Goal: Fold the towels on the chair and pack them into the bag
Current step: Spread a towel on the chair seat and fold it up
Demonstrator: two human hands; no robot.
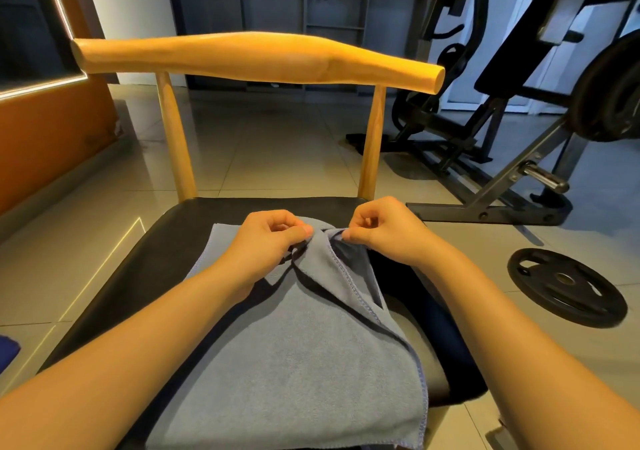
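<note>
Towel [304, 356]: grey, lay centre-frame on chair [166, 241] seat. Left hand [266, 241] and right hand [384, 234] each pinched its far edge, close together. Advised: match corners squarely before creasing. Bag unseen.

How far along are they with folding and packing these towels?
Early. Nothing looks finished: no folded towel or bag shows. In hand: the left hand and right hand both pinch the grey towel at its far edge on the chair seat, mid-fold. To do: finishing the fold and packing.
</note>
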